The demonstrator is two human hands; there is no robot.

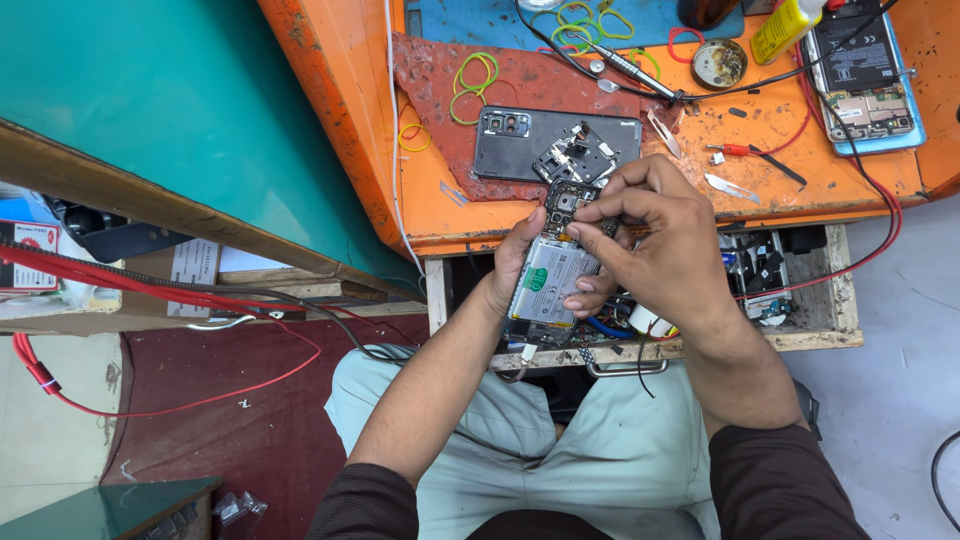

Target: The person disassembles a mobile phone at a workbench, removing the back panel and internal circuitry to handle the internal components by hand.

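Observation:
An opened phone point(548, 278) with its silver battery and circuit board showing is held above an open drawer. My left hand point(517, 258) grips its left edge from below. My right hand point(655, 240) covers its right side, with the fingertips pinched at the camera area near the top of the board. A dark phone back cover point(520, 143) lies on the orange bench just beyond, with a small black shield plate point(580, 160) resting on it.
Coloured rubber bands point(476, 80), a soldering iron point(625, 68), a red screwdriver point(752, 153), metal pry tools point(728, 186), a second opened phone point(866, 80), a yellow bottle point(785, 28) and a round tin point(718, 62) are on the bench. The drawer point(800, 290) holds parts. Red cables point(150, 290) run left.

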